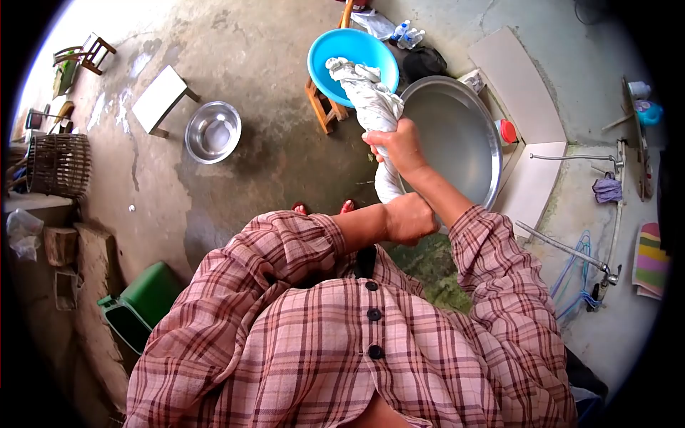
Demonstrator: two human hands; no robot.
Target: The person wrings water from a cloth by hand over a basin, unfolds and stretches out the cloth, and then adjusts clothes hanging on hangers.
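A long white cloth (pixel 371 101) is twisted into a thick rope. My right hand (pixel 402 151) grips it around the middle, fingers wrapped round it. Lower down, my left hand (pixel 412 218) is closed in a fist around the cloth's near end, its forearm coming in from the left. The cloth's far end reaches over the blue basin (pixel 319 66), which stands on a wooden chair. Just right of my hands is a large metal basin (pixel 494 153) holding cloudy water.
A small metal bowl (pixel 213 133) sits on the wet floor beside a white-topped stool (pixel 158 98). Taps (pixel 606 271) and hangers are at the right wall. A green bin (pixel 148 299) and woven basket (pixel 58 165) stand left. Bottles (pixel 407 34) lie behind the basins.
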